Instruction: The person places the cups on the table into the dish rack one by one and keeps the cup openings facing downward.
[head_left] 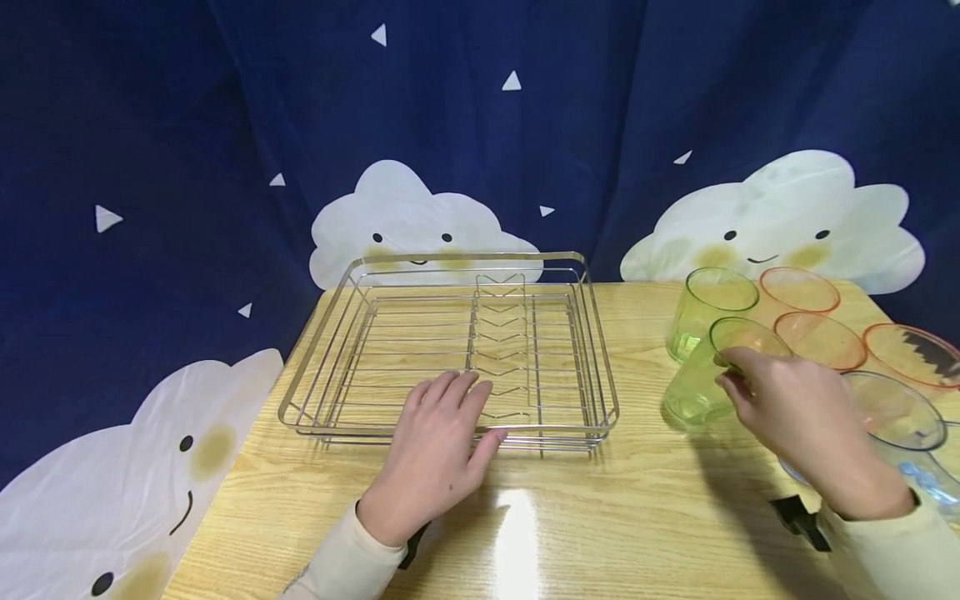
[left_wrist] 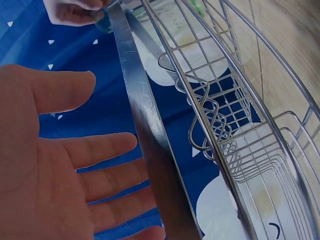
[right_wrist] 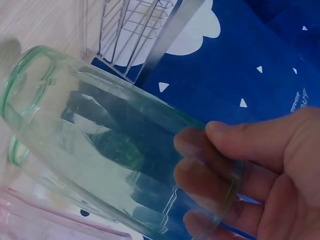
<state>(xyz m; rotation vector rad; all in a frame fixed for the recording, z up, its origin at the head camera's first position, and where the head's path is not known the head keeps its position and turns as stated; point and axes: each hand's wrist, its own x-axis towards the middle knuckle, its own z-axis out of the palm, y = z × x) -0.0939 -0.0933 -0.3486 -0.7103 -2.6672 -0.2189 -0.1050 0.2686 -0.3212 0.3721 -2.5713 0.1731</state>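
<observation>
My right hand point(head_left: 810, 425) pinches the rim of a clear green drinking glass point(head_left: 697, 387), thumb outside and fingertips inside. The glass leans, with its base toward the left; whether it touches the table cannot be told. In the right wrist view the fingers show through the wall of the glass point(right_wrist: 115, 140). My left hand point(head_left: 438, 458) lies at the front rail of a silver wire dish rack point(head_left: 465, 258), its fingers extended over the rim. The left wrist view shows this hand point(left_wrist: 75, 150) spread, fingertips against the flat metal rail point(left_wrist: 145, 110), not gripping it.
A second green glass point(head_left: 678, 329) stands behind the held one. Orange-red rimmed glasses point(head_left: 799, 292) and a blue-tinted glass point(head_left: 892, 410) crowd the table's right side. The wooden table point(head_left: 615, 517) ends at a dark blue curtain point(head_left: 465, 125) printed with clouds.
</observation>
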